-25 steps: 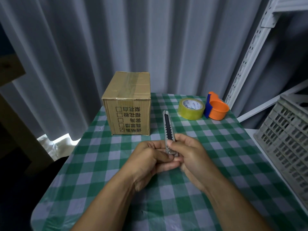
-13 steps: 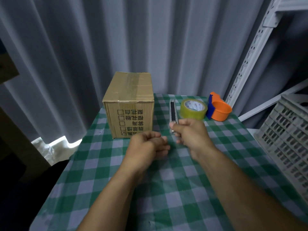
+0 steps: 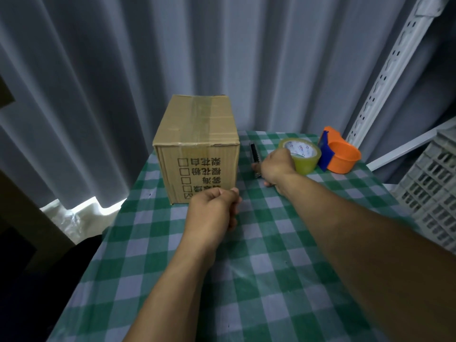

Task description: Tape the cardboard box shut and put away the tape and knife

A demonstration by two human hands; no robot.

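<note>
A closed cardboard box [image 3: 197, 144] with a strip of tape along its top stands at the back left of the checked table. To its right my right hand [image 3: 277, 166] grips the utility knife [image 3: 254, 154], which points away from me, low over the cloth between the box and the yellow tape roll [image 3: 302, 155]. My left hand [image 3: 213, 208] hovers in front of the box with its fingers curled and nothing in it.
An orange and blue tape dispenser [image 3: 339, 154] sits behind the tape roll. A grey plastic crate [image 3: 434, 193] stands at the right edge, below a white metal shelf post [image 3: 385, 72]. The green checked tablecloth [image 3: 259, 280] ends at the left over a dark floor. Grey curtains hang behind.
My right hand has carried the knife forward and right, away from my left hand, down towards the cloth beside the tape roll. My left hand let go of the knife and curled shut.
</note>
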